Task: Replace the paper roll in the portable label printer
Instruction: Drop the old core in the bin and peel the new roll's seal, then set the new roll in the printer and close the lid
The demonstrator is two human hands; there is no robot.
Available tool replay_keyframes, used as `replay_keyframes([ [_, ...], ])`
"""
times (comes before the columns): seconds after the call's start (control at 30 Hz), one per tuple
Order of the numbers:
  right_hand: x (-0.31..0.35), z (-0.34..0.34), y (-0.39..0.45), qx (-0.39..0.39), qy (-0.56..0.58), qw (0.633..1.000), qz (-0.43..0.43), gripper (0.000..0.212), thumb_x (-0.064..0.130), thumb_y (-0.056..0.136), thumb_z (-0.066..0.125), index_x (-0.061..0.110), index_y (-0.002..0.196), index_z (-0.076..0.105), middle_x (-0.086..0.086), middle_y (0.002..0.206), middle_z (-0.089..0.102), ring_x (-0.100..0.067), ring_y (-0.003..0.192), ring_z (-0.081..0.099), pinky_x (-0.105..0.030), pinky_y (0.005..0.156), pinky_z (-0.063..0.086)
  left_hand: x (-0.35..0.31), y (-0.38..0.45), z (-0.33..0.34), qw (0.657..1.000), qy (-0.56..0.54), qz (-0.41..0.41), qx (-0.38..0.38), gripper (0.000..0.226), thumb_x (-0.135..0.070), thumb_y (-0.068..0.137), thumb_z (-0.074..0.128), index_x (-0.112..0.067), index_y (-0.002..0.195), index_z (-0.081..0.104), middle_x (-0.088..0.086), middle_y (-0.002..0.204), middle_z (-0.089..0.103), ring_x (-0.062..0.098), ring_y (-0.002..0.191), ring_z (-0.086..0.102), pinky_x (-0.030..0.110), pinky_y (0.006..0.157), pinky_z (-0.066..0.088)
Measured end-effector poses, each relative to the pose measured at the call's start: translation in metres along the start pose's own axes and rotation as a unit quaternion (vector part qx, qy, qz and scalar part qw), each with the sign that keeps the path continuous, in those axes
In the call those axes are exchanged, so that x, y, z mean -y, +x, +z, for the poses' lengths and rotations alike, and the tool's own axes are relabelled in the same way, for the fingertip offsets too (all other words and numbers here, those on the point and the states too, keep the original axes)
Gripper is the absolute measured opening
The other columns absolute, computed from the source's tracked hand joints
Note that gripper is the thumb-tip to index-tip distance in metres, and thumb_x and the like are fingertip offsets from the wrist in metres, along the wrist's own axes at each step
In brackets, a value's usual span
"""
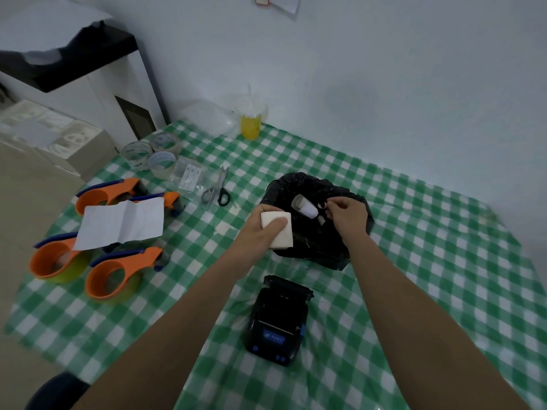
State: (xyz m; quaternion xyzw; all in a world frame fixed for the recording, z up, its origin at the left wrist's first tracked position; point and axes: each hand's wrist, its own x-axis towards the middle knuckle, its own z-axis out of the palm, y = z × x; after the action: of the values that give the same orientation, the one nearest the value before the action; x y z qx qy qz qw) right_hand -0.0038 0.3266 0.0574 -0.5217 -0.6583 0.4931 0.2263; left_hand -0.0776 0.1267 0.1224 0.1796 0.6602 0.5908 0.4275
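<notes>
The black portable label printer [276, 319] lies on the green checked tablecloth, near me, with its lid open. My left hand [263, 229] holds a white paper roll [278, 229] just left of a black plastic bag [313, 232]. My right hand [344, 216] is over the bag's open mouth, its fingers pinched on the bag's edge. Inside the bag lies a small white cardboard core [303, 206] with a scrap of paper.
Several orange tape dispensers [118, 273] and a folded white sheet [122, 221] lie at the left. Clear tape rolls [161, 164], scissors [217, 189] and a cup of yellow drink [251, 121] stand farther back. The wall is right behind the table.
</notes>
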Motion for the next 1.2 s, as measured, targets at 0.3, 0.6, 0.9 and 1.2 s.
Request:
replay_keyframes([
  [0.3,-0.002,-0.003,-0.001,0.026,-0.02,0.999,0.002,0.024,0.007,0.09,0.055,0.007,0.11,0.068,-0.012,0.106,0.071,-0.026,0.087,0.068,-0.028,0.076,0.055,-0.001,-0.003,0.0,1.0,0.004,0.002,-0.003,0.014,-0.02,0.091,0.051,-0.034,0.087,0.049,-0.004,0.095,0.051,0.015,0.085,0.054,0.047,0.085,0.051],
  [0.6,0.04,-0.012,-0.06,0.026,0.066,0.994,-0.08,0.015,0.015,0.089,0.058,0.019,0.094,0.072,0.001,0.096,0.071,-0.011,0.086,0.065,-0.026,0.084,0.054,-0.001,-0.005,0.002,1.0,-0.003,0.009,0.001,0.014,-0.021,0.092,0.049,-0.035,0.09,0.05,-0.004,0.097,0.052,0.015,0.087,0.056,0.049,0.087,0.053],
  [0.9,0.01,-0.016,-0.18,0.136,0.074,0.986,-0.067,0.022,0.035,0.093,0.051,0.021,0.105,0.064,-0.003,0.098,0.065,-0.009,0.082,0.059,-0.014,0.066,0.046,0.014,-0.026,0.01,0.997,-0.031,0.058,0.036,0.021,-0.02,0.092,0.049,-0.027,0.111,0.046,-0.003,0.107,0.054,0.01,0.084,0.057,0.019,0.064,0.052],
  [1.2,-0.019,-0.034,-0.206,0.228,0.182,0.956,0.033,0.016,0.024,0.089,0.059,0.024,0.104,0.066,0.004,0.092,0.073,-0.008,0.085,0.069,-0.022,0.076,0.056,0.05,-0.051,0.014,0.991,-0.065,0.021,0.117,0.035,-0.022,0.091,0.051,-0.036,0.123,0.047,-0.007,0.119,0.058,0.005,0.097,0.061,0.015,0.073,0.054],
])
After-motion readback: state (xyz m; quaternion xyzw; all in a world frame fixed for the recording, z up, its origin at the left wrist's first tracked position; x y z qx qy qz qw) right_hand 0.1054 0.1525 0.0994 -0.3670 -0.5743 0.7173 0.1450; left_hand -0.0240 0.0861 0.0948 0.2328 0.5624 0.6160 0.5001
